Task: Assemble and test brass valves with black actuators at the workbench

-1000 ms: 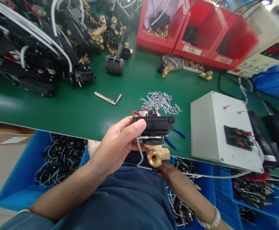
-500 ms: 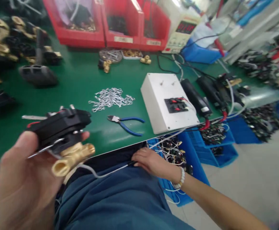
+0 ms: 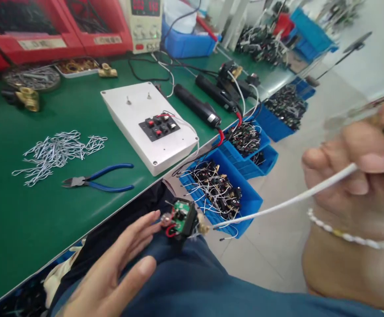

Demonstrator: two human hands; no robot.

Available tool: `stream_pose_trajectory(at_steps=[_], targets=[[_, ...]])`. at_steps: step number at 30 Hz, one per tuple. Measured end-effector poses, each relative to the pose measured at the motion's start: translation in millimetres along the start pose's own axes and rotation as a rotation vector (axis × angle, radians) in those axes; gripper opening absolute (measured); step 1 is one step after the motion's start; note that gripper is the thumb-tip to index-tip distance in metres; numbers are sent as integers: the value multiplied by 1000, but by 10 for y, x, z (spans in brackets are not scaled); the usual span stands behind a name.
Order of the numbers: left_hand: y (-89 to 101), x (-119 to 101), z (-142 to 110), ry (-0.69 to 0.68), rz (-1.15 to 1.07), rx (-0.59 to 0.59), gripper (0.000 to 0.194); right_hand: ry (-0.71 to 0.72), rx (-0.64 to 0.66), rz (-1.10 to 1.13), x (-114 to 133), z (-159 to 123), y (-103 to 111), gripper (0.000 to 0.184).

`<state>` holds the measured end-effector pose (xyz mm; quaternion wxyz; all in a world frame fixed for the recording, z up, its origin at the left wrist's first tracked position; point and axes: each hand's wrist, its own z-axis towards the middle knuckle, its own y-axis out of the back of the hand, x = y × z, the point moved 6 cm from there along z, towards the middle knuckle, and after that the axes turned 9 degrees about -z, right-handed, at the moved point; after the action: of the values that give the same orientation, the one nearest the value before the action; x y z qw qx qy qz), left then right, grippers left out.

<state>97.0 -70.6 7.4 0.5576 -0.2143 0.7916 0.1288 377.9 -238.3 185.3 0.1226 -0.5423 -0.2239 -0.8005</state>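
My right hand [image 3: 356, 154], raised at the right, is closed round a white cable [image 3: 287, 193]; a dark piece, partly hidden, shows between its fingers. The cable stretches down to a brass fitting [image 3: 203, 224] on a black-cased valve unit [image 3: 187, 222]. The unit's green circuit board and red wire are exposed, and it is over my lap; whether it rests there or hangs by the cable I cannot tell. Beside it my left hand [image 3: 122, 264] is open, fingers apart, its fingertips close to the unit without gripping it.
Blue-handled cutters [image 3: 102, 178] and a pile of wire clips [image 3: 61, 152] lie on the green bench [image 3: 89, 119]. A white box [image 3: 152, 127] with push terminals stands at the bench edge, near black electric screwdrivers [image 3: 196, 108]. Below, a blue bin [image 3: 251, 207] holds cabled units.
The view has swung right. My left hand has let go of the valve unit, which has shifted right over my lap. My right hand has risen far to the right with the cable.
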Motion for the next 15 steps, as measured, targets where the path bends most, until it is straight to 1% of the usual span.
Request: stream_pose_trajectory(at_steps=[1, 2, 3, 4, 5, 6, 8, 10, 12, 13, 15], targets=[[-96, -17, 24, 13, 49, 68, 54, 47, -28, -53, -18, -26, 87, 23], [-146, -29, 54, 18, 88, 119, 53, 56, -49, -138, -113, -46, 153, 24], [-160, -37, 88, 17, 122, 155, 53, 46, -76, -240, -272, -55, 213, 27], [-147, -43, 121, 13, 150, 170, 51, 18, -109, -373, -488, -50, 271, 31], [-116, -46, 150, 7, 165, 167, 50, -157, -96, -576, -826, -38, 324, 32], [-81, -43, 173, 8, 177, 157, 48, -256, -90, -654, -1147, -21, 375, 29], [-36, -16, 190, 23, 200, 153, 45, -387, -97, -749, -1765, 16, 482, 24], [-21, 14, 182, 38, 214, 151, 45, -538, -106, -827, -2326, -1, 597, 26], [-18, 33, 165, 54, 215, 130, 45, -667, -103, -873, -2758, -88, 689, 31], [-18, 32, 158, 62, 211, 111, 45, -723, -94, -888, -2924, -155, 721, 33], [-21, 1, 153, 67, 201, 67, 44, -813, -71, -902, -3165, -308, 757, 36]])
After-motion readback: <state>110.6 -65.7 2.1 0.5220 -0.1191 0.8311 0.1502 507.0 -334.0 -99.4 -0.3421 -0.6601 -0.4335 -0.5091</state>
